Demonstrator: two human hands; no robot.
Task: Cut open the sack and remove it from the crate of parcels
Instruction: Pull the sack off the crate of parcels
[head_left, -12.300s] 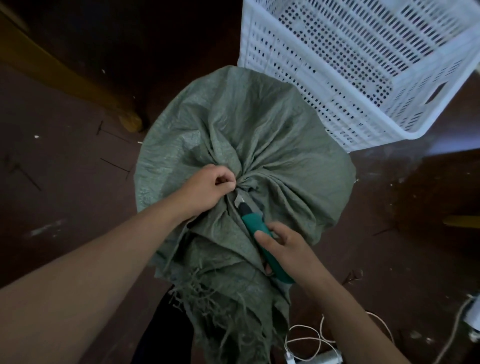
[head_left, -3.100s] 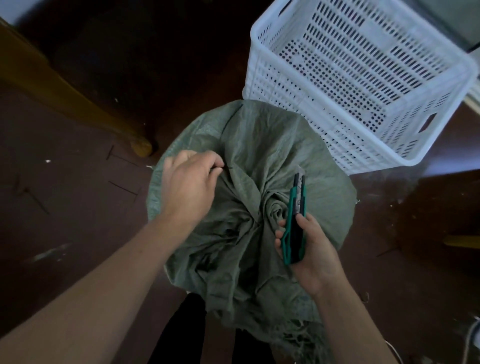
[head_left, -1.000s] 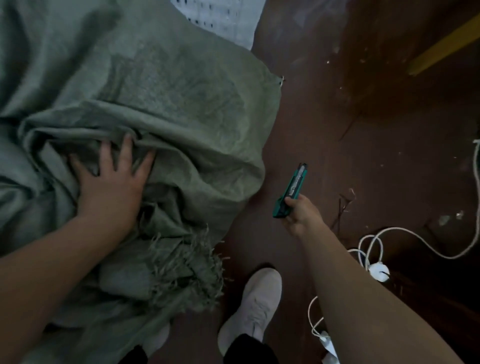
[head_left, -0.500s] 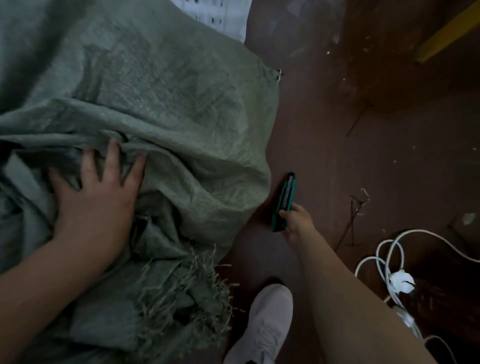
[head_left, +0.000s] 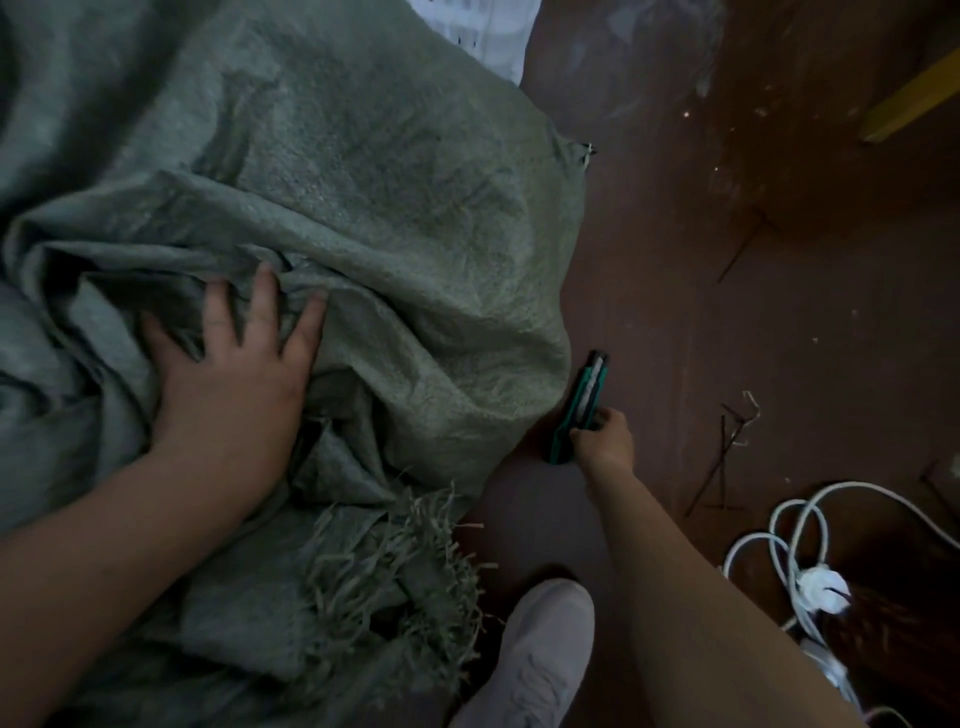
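Note:
A large grey-green woven sack fills the left and middle of the view, crumpled, with a frayed edge at the bottom. My left hand lies flat on its folds with fingers spread. My right hand is low at the floor just right of the sack, fingers closed on the rear end of a green utility knife. The knife points away from me, close beside the sack's lower bulge. The crate and parcels under the sack are hidden.
A corner of a white perforated plastic crate shows at the top. A coiled white cable with a plug lies on the brown floor at lower right. My white shoe stands below the knife. A yellow bar sits top right.
My right hand has lowered the knife from mid-air down to the floor beside the sack. My left hand stays pressed on the sack, shifted slightly.

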